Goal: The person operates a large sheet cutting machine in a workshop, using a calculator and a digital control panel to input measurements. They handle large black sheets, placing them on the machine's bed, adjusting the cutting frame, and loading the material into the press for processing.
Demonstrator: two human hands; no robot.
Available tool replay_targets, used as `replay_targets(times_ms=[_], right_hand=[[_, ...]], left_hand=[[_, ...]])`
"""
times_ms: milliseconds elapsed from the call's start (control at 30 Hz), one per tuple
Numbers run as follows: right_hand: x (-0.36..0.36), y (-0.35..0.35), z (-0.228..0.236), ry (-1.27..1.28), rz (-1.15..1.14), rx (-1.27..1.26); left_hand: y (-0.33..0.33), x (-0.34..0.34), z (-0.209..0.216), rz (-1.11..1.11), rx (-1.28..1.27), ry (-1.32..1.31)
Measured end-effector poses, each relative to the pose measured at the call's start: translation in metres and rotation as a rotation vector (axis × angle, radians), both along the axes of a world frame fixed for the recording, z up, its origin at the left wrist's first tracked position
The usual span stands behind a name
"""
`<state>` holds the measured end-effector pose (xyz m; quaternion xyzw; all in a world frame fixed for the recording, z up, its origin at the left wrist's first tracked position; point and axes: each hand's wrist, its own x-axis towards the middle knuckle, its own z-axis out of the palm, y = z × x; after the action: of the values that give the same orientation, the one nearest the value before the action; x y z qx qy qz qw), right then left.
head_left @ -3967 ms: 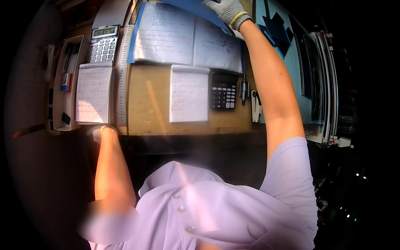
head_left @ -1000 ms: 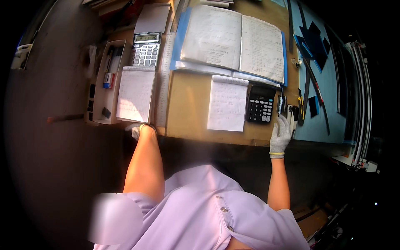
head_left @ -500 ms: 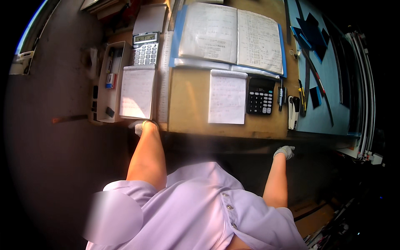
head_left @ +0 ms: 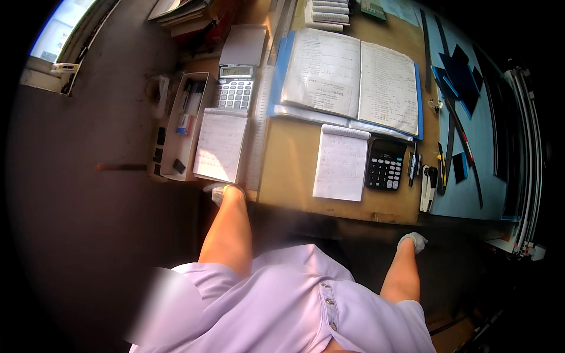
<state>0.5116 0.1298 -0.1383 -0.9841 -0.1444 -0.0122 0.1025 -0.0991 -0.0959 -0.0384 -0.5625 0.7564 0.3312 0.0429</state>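
In the head view, the left hand, in a pale knitted glove, is at the worktop's front edge, just by the lower edge of the left pad, a thick rectangle of thin paper bound along the top. The fingers are mostly hidden, so how far open its grip is, and whether it has hold of anything, I cannot tell. The right hand, in grey knit, hangs over the dark gap in front of the worktop, apart from it and below the slim, smooth, white-and-black stapler; its fingers are foreshortened, and its grip cannot be made out either. Above the left pad lies a silver calculator with rounded keys, between a long shallow box and a straight, finely marked ruler. Near the middle, creased, handwritten pages lie open over a flat blue folder. Below them lie the right pad and a matt black calculator, side by side. Farther right, angular dark offcuts rest on a smooth blue sheet.
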Motion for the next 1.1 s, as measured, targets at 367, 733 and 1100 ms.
replay_targets(times_ms=[367, 733, 1100], right_hand=[[-0.005, 0.003, 0.015, -0.011, 0.063, -0.062], [0.007, 0.003, -0.002, -0.025, 0.045, 0.061], [-0.004, 0.005, 0.025, -0.046, 0.000, 0.024]], left_hand=[[0.005, 0.007, 0.009, -0.007, 0.024, 0.008], [0.002, 0.003, 0.040, -0.033, 0.075, 0.014], [-0.005, -0.002, -0.017, -0.012, -0.073, 0.092]])
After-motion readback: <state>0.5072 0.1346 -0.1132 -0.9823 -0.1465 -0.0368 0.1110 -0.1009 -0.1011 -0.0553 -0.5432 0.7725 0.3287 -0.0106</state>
